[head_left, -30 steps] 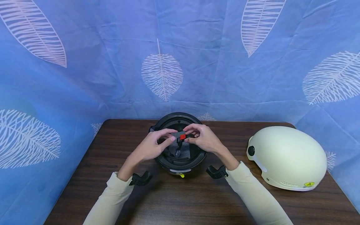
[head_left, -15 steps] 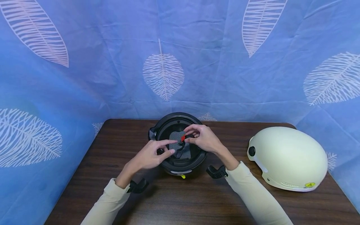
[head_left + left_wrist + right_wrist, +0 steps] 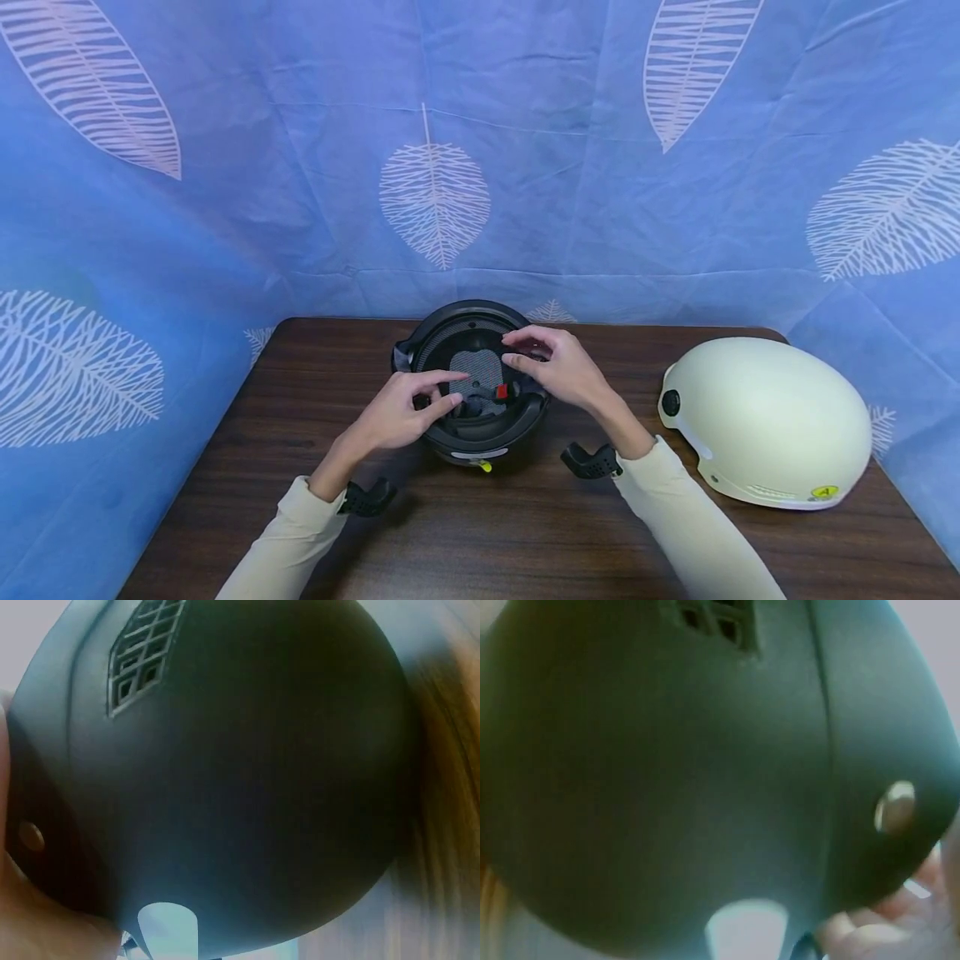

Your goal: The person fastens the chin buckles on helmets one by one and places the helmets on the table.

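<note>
A black helmet lies upside down on the table, its padded inside facing up. Within it rests a red buckle on a dark strap. My left hand reaches over the helmet's left rim, index finger extended and thumb apart, holding nothing. Over the right rim is my right hand, thumb and fingers spread apart, away from the buckle. Both wrist views are filled by the outer shell, which has a vent grille and a round rivet near the rim.
A cream helmet with a yellow sticker stands right side up on the right of the brown wooden table. Behind the table hangs a blue cloth with white leaves. A yellow tab sticks out at the black helmet's front.
My left hand has drawn back left from the buckle. My right hand has let the red buckle go and moved right; the buckle has dropped lower inside the black helmet.
</note>
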Tool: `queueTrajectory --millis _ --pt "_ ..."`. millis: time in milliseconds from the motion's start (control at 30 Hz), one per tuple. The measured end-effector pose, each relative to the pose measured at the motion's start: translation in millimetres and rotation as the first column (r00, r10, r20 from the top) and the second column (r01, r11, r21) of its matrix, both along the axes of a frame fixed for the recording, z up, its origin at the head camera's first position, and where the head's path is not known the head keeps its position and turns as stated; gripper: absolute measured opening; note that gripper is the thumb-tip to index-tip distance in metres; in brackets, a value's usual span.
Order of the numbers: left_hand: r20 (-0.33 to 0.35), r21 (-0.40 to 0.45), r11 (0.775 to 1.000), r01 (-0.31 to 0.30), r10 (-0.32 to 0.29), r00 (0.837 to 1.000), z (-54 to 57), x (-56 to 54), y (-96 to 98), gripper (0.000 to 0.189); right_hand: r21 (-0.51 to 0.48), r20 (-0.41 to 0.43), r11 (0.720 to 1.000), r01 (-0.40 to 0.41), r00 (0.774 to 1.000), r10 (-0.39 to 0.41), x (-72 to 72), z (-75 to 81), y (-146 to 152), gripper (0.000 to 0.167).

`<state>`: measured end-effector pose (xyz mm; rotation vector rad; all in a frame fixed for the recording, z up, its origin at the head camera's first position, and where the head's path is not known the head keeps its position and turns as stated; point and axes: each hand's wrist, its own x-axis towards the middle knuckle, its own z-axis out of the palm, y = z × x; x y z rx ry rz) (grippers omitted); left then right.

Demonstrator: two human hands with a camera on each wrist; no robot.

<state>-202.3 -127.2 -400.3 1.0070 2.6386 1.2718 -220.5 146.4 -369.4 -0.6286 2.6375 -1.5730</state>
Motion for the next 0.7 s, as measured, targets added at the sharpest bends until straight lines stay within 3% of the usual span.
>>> queueTrajectory --millis 267,367,467,567,700 --pt "0.006 0.026 1.0 -0.005 0.005 1.0 -0.7 0.5 -3.0 0.037 -0.22 -0.168 0.974 -0.057 0.986 0.019 -2.6 -20.7 20.9 0.033" --pt "0.006 0.036 0.999 0.004 -0.004 1.0 -1.5 1.0 -3.8 0.037 -0.256 -0.157 0.963 -0.081 0.987 0.041 -3.3 -31.0 31.6 0.052" --pt "0.0 0.042 0.999 0.009 -0.009 1.0 -1.8 1.7 -4.1 0.036 -0.295 -0.086 0.945 -0.139 0.989 0.119 -4.4 -42.7 43.2 0.077" --pt "-0.015 0.043 0.999 0.012 -0.011 1.0 -1.9 2.4 -4.2 0.036 -0.376 -0.014 0.895 -0.239 0.968 0.252 -7.1 -56.7 53.1 0.1" --pt "-0.027 0.043 0.999 0.012 -0.011 1.0 -2.8 2.7 -4.8 0.036 -0.468 0.068 0.814 -0.344 0.905 0.421 -11.4 -77.6 61.6 0.117"
